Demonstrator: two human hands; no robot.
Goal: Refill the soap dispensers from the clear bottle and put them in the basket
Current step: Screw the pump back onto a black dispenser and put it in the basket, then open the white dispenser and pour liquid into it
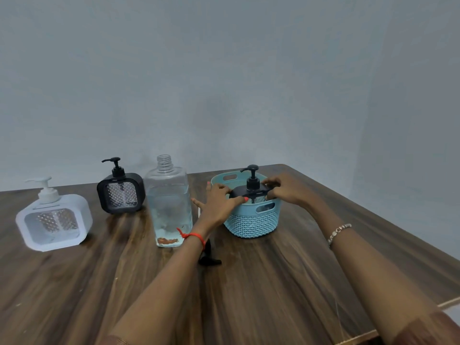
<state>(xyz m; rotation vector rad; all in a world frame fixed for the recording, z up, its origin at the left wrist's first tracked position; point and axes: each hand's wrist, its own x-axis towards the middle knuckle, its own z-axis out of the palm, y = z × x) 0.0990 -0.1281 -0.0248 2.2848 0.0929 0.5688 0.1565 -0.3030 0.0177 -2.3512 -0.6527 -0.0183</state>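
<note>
A black soap dispenser [251, 188] with a pump top sits inside the light blue woven basket [251, 221] on the wooden table. My left hand [219, 202] grips its left side and my right hand [283, 189] grips its right side. The tall clear bottle [169, 202], uncapped and partly filled with clear liquid, stands upright just left of my left hand. A second black dispenser [120, 192] stands further left near the wall. A white dispenser [53, 221] stands at the far left.
A black cap-like piece [209, 257] lies on the table [273, 282] under my left wrist, partly hidden. The table's right edge runs diagonally at the right. A grey wall stands close behind the objects.
</note>
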